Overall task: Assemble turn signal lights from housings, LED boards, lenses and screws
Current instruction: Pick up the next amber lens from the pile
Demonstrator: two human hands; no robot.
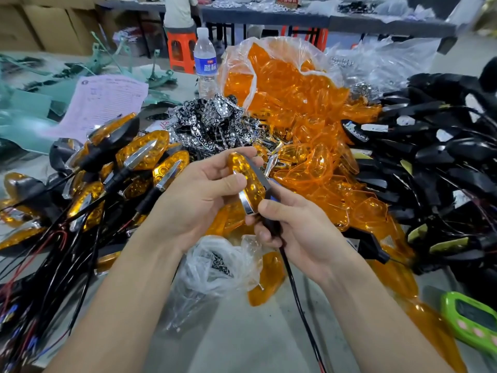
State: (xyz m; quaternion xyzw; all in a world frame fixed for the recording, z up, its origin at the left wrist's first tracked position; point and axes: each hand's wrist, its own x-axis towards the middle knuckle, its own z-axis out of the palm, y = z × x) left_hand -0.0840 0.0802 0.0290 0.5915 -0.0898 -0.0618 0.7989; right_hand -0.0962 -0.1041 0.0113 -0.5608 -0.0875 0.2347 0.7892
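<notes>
I see both hands raised over the counter (242,337), sharing one turn signal light (246,175) at centre frame. The left hand (193,196) curls its grip round the amber-lensed head, thumb lying across the lens. The right hand (302,234) closes its grip on the black stem below, and a black cable (295,292) hangs from it toward me.

Directly beneath the hands lies a small clear bag (215,262) of dark bits that look like screws. A heap of finished signals (129,162) with tangled wires crowds in close on the left. Behind the hands are a mound of chrome reflector pieces (212,122) and an open plastic bag of amber lenses (290,84). A pile of black housings (430,149) fills the right.

A water bottle (205,57) stands behind the chrome mound, with a pink printed sheet (105,103) to its left. A green device (470,321) sits at the near right edge.
</notes>
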